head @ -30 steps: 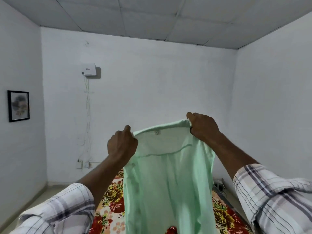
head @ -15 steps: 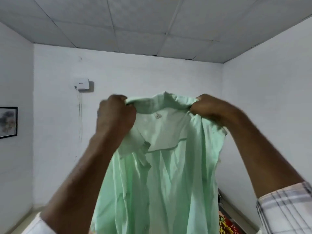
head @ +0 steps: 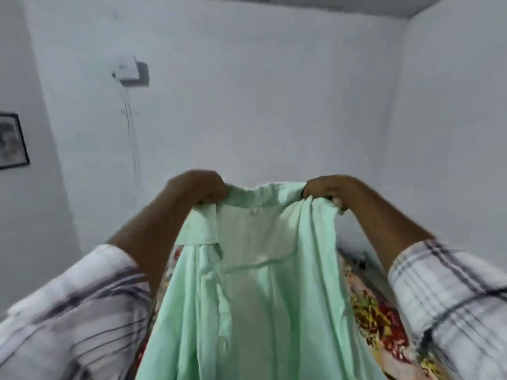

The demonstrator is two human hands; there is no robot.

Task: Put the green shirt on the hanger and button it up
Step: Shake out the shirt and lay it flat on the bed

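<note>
White wall [head: 274, 105] behind | left hand [head: 200, 186], right hand [head: 326, 187] raised forward | each grip pinching collar [head: 266, 190] of green shirt [head: 260, 297]

- Green shirt [head: 263, 283] held up, hanging open w/ inside facing the person, small label at the neck.
- Left hand [head: 201, 187] grips the collar's left end; right hand [head: 327, 189] grips the right end.
- Plaid sleeves [head: 450, 292] on both arms.
- Floral bedsheet [head: 381, 322] below; white box [head: 126, 70] on the wall, framed pic [head: 12, 141] at left.

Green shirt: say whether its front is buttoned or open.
Open. The green shirt hangs with its front parted, inner neck label showing.
</note>
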